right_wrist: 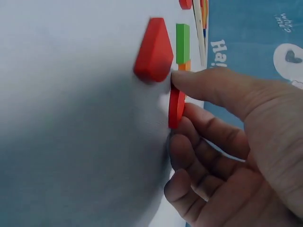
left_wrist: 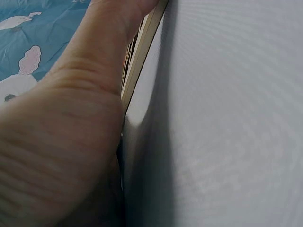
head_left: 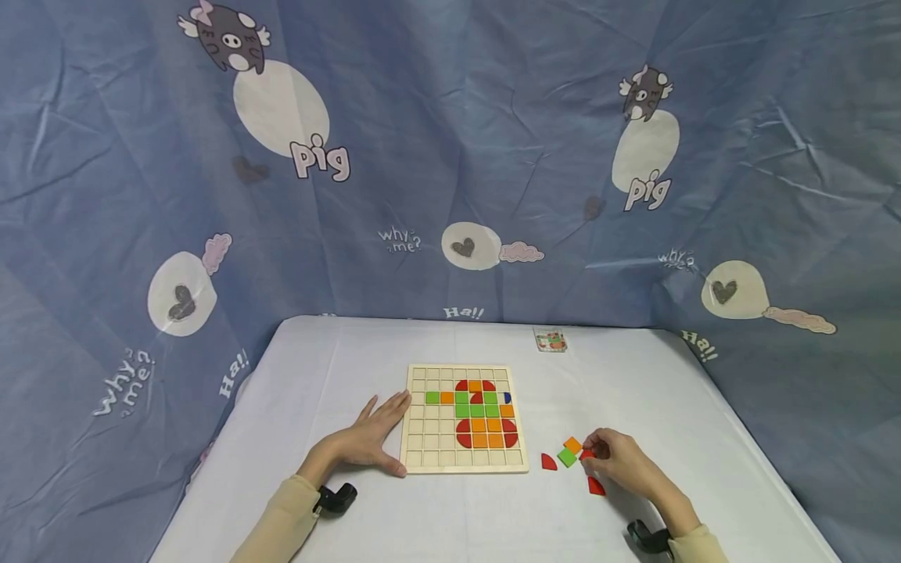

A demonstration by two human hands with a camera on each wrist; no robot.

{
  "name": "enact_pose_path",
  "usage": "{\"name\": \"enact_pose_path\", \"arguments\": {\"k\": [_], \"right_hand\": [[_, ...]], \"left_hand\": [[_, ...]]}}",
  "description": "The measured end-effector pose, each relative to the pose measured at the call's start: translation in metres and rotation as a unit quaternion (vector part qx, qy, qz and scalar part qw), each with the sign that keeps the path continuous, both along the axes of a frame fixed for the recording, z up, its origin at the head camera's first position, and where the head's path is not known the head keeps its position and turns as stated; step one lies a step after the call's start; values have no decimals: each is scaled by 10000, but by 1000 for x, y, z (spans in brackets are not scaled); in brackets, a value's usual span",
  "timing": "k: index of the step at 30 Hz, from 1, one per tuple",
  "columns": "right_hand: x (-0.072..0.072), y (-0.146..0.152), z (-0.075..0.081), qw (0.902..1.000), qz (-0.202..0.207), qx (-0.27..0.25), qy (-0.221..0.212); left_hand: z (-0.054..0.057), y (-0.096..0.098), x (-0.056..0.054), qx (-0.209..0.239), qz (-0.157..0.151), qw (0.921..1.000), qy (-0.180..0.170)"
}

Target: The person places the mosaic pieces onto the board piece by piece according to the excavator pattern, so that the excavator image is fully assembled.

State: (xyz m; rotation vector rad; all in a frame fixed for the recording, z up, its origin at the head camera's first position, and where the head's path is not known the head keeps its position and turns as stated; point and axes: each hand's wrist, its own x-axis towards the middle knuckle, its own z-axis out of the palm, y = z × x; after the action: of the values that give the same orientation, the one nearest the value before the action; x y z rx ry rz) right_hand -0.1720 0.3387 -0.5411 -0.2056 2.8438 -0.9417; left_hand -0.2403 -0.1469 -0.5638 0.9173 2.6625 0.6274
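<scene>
Between thumb and fingers, my right hand (head_left: 622, 463) pinches a red quarter-circle tile (right_wrist: 176, 109) low over the white table. Nearer the wrist lies a second red quarter-circle tile (head_left: 596, 486). A green square tile (head_left: 567, 457), an orange square tile (head_left: 573, 444) and a third red quarter-circle tile (head_left: 549, 462) lie just left of that hand. My left hand (head_left: 362, 442), fingers spread, rests against the left edge of a wooden grid board (head_left: 429, 438). Red, orange, green and blue tiles fill part of the grid, mostly at its right side.
A small picture card (head_left: 551, 340) lies near the table's back edge, beyond the board. The white tabletop (head_left: 479, 516) meets a blue printed cloth (head_left: 422, 172) hanging behind and at the sides. Each wrist wears a black camera.
</scene>
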Motion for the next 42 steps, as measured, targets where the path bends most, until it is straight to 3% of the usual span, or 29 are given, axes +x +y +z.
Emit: {"name": "enact_pose_path", "arguments": {"k": [8,12,16,20,23,26,31,35,42], "right_hand": [[-26,7,5,9951,-722,667,128],[-35,12,4,9929,-863,813,-17],[-35,18,5,9951,-778,580,-182],[-35,30,8,9995,-224,160,-131],[-36,37,9,9988,342,-112,-346],[-34,38,8,9968,559,-213,-522],[-31,36,5,9987,508,-29,20],[-30,36,1,9986,226,101,460],[-37,28,2,9980,-72,236,574]], "left_hand": [[0,-1,-2,-37,10,10000,55],[1,-1,-2,-16,6,10000,-3],[2,0,0,23,-13,10000,-77],[3,1,1,33,-22,9999,-98],[3,0,1,31,5,10000,-86],[2,-1,0,6,26,10000,-73],[2,1,0,-26,-29,10000,-42],[4,1,1,-11,-62,10000,-16],[6,1,2,13,-43,10000,14]]}}
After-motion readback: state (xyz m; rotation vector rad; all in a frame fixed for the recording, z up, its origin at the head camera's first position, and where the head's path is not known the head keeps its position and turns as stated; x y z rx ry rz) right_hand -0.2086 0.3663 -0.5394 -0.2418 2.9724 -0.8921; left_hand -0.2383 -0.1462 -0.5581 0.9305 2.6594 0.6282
